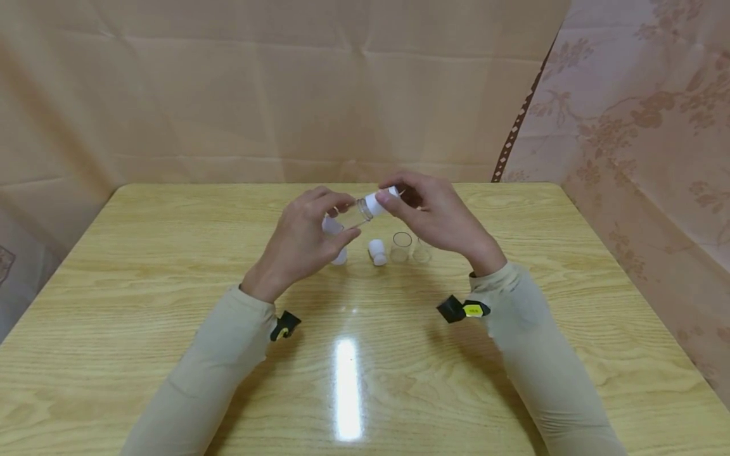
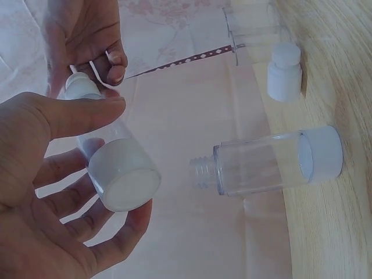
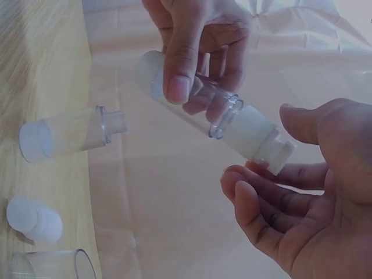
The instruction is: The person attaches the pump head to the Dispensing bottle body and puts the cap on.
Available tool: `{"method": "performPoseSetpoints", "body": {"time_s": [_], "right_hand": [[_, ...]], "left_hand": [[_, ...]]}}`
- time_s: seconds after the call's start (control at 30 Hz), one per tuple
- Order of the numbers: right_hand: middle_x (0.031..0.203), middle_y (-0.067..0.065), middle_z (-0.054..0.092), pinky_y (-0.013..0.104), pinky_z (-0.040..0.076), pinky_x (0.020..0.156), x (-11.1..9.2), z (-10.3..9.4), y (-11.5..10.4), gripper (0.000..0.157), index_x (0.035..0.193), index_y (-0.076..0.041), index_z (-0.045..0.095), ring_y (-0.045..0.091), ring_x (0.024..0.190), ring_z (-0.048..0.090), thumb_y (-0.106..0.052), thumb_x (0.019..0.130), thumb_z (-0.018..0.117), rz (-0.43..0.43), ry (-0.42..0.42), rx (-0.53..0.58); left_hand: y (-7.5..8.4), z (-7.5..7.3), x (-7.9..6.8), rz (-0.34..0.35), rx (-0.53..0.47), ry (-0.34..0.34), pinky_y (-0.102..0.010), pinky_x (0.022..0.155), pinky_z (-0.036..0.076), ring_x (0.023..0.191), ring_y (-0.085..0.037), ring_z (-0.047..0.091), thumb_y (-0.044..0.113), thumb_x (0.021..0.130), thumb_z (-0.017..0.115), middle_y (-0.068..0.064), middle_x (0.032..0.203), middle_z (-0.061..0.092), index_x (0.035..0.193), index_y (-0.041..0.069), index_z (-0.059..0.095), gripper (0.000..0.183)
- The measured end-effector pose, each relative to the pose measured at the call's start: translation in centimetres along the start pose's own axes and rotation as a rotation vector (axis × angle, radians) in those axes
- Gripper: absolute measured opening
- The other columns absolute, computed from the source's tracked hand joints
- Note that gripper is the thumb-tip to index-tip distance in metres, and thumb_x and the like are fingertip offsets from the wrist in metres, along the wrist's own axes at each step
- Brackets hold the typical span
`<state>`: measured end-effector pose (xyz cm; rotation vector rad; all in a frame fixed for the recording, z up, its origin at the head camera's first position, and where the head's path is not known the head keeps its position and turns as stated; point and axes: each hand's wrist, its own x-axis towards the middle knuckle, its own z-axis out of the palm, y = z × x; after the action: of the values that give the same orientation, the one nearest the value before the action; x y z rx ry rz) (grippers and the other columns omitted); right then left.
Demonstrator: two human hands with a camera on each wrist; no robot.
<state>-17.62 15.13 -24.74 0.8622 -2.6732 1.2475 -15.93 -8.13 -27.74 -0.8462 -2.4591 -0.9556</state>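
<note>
My left hand (image 1: 302, 234) grips a clear bottle (image 3: 195, 110) with a white base (image 2: 125, 177), holding it tilted above the table. A white pump top (image 3: 250, 131) sits on the bottle's neck end. My right hand (image 1: 439, 212) has its thumb and fingers around that pump top, with fingertips at its narrow end. Behind the left hand, a second clear bottle (image 2: 256, 163) with a white base stands upright, its threaded neck bare. A loose white pump top (image 1: 377, 252) stands to the right of that bottle.
Two clear covers (image 1: 401, 250) stand on the wooden table (image 1: 171, 285), right of the loose pump top; the right hand partly overlaps the farther one in the head view. A beige cloth (image 1: 256, 95) hangs behind the table, and a flowered cloth (image 1: 644, 158) hangs at the right.
</note>
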Motion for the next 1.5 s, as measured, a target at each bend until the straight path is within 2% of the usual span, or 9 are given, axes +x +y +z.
{"method": "performPoseSetpoints", "body": {"time_s": [0.2,0.37,0.57,0.93,1.2,1.5], "right_hand": [[0.113,0.01,0.067,0.041,0.052,0.089,-0.11,-0.6,0.05,0.034,0.13,-0.001,0.062,0.023,0.099,0.064,-0.013,0.099,0.068,-0.065,-0.006,0.052],[0.117,0.011,0.065,0.041,0.054,0.09,-0.15,-0.69,0.17,0.034,0.126,0.001,0.063,0.023,0.101,0.065,-0.003,0.094,0.072,-0.118,-0.008,0.101],[0.118,0.011,0.065,0.039,0.054,0.087,-0.14,-0.65,0.37,0.03,0.123,0.001,0.064,0.023,0.1,0.065,0.002,0.093,0.07,-0.153,-0.002,0.103],[0.115,0.01,0.066,0.039,0.054,0.083,-0.07,-0.64,0.38,0.025,0.121,0.0,0.067,0.021,0.095,0.064,-0.003,0.097,0.068,-0.146,-0.006,0.058],[0.105,0.008,0.068,0.038,0.053,0.08,0.0,-0.55,0.32,0.023,0.119,-0.001,0.068,0.02,0.089,0.063,-0.011,0.099,0.067,-0.116,-0.006,0.031],[0.102,0.006,0.069,0.038,0.052,0.082,-0.03,-0.6,0.3,0.024,0.119,-0.003,0.068,0.019,0.091,0.062,-0.017,0.101,0.066,-0.085,0.0,0.009]], "left_hand": [[-0.02,-0.08,0.08,-0.021,-0.02,-0.017,-0.038,0.077,0.052,0.09,-0.024,0.061,0.013,0.083,0.086,-0.009,0.104,0.069,0.115,0.001,0.071,0.038],[0.0,-0.13,0.11,-0.04,-0.027,-0.029,-0.038,0.077,0.052,0.09,-0.024,0.061,0.014,0.083,0.086,-0.009,0.104,0.069,0.115,0.001,0.071,0.038],[0.01,-0.08,0.19,-0.036,-0.031,-0.03,-0.038,0.076,0.052,0.09,-0.024,0.062,0.014,0.083,0.086,-0.009,0.104,0.069,0.115,0.001,0.071,0.037],[0.28,-0.12,0.14,-0.018,0.002,-0.023,-0.038,0.076,0.051,0.089,-0.024,0.06,0.014,0.083,0.086,-0.01,0.104,0.068,0.115,0.001,0.072,0.038],[0.29,-0.04,0.06,-0.003,0.024,-0.011,-0.038,0.077,0.052,0.092,-0.023,0.061,0.014,0.083,0.086,-0.01,0.103,0.068,0.116,0.001,0.071,0.038],[0.27,0.02,-0.02,0.006,0.023,0.002,-0.038,0.077,0.052,0.093,-0.025,0.062,0.013,0.083,0.086,-0.01,0.104,0.067,0.116,0.001,0.072,0.038]]}}
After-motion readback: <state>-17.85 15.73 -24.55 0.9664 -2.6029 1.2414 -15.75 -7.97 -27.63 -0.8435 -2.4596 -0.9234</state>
